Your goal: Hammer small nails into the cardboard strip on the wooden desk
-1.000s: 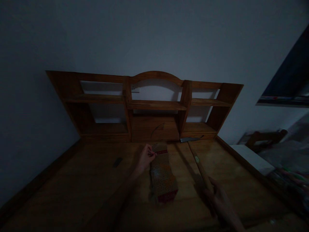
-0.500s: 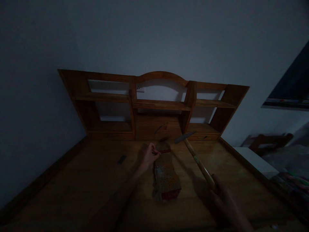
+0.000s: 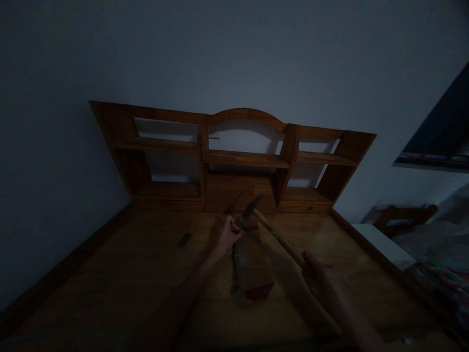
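Observation:
A long block with a speckled top and a red near end (image 3: pixel 254 266) lies on the wooden desk (image 3: pixel 146 283). At its far end, my left hand (image 3: pixel 230 231) pinches something too small and dark to make out, beside a dark red strip (image 3: pixel 250 228). My right hand (image 3: pixel 317 271) is wrapped round the wooden handle of a hammer (image 3: pixel 280 238), to the right of the block. The hammer's metal head (image 3: pixel 252 207) is just above and right of my left fingers; whether it touches anything cannot be told.
A wooden shelf unit (image 3: pixel 242 157) stands at the back of the desk against the wall. A small dark flat piece (image 3: pixel 184 239) lies left of my left hand. Beyond the desk's right edge are a white surface (image 3: pixel 384 244) and a wooden chair back (image 3: pixel 406 215).
The hammer has swung left, its head coming from right of the block to near my left fingers. My right hand has moved left and slightly up. My left hand stays at the block's far end.

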`<state>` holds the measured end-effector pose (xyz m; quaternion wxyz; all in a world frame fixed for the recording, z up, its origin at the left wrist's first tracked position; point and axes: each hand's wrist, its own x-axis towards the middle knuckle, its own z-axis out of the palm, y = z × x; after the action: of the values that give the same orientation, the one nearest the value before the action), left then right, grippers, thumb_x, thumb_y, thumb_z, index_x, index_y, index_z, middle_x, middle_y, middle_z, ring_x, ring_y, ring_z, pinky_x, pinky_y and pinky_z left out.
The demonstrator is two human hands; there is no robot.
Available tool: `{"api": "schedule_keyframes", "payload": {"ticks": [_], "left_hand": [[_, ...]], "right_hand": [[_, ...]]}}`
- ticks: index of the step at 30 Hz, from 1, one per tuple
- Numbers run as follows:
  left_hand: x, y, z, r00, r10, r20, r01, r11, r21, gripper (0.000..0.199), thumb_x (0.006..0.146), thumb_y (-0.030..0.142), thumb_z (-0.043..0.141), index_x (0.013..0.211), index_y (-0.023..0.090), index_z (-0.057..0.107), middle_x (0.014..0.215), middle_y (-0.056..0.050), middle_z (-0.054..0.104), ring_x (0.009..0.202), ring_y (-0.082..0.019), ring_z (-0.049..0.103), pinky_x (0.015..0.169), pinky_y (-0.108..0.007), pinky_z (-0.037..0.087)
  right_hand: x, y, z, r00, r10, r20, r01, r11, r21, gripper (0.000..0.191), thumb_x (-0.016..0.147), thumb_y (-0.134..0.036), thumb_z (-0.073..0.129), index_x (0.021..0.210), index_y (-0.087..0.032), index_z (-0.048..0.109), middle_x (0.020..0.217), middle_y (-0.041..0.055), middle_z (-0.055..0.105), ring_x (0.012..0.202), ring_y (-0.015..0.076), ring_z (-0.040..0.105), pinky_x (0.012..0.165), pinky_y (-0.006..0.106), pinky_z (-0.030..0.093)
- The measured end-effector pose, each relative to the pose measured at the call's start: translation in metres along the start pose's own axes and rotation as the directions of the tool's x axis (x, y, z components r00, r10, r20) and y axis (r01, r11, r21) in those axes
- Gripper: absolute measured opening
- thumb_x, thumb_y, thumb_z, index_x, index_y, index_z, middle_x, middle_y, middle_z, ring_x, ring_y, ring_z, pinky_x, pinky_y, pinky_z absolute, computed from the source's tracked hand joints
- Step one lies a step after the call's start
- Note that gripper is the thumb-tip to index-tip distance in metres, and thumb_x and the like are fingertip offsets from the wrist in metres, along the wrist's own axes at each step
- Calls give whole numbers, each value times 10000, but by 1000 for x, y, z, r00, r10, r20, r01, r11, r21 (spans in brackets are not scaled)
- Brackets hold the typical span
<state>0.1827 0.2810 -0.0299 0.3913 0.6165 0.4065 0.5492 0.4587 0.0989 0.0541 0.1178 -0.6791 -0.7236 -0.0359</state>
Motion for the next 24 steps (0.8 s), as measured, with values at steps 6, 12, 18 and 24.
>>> {"api": "schedule_keyframes", "payload": {"ticks": [6,12,18,24], "left_hand": [[1,-4,1,1000,1,-7,-1,995,95,345,632,178,682,750,222,361,609,81,539,559,-105,555,546,-199,412],[-1,2,0,1000,18,0,-17,994,105,337,650,173,658,767,223,346,619,78,563,569,-107,572,551,-196,408],[-1,0,-1,1000,13,13,-15,992,122,329,665,190,661,783,223,355,642,69,588,593,-114,587,555,-198,401],[-3,7,-2,1000,12,1,-12,993,121,331,648,182,670,765,220,363,626,77,574,575,-107,571,548,-193,399]], "right_hand": [[3,0,15,995,-102,10,102,994,-44,484,743,-220,495,1222,-217,557,643,45,696,535,213,642,469,257,232],[3,1,13,998,-44,-49,49,995,89,492,755,-219,449,1239,-183,530,671,52,694,581,216,652,488,250,291],[-4,-8,-2,1000,-10,4,9,988,152,448,784,-231,431,1214,-183,546,660,50,687,593,215,655,480,239,308],[-10,-17,1,997,-34,67,24,990,142,511,772,-190,432,1273,-153,522,742,83,712,647,226,670,520,248,347]]}}
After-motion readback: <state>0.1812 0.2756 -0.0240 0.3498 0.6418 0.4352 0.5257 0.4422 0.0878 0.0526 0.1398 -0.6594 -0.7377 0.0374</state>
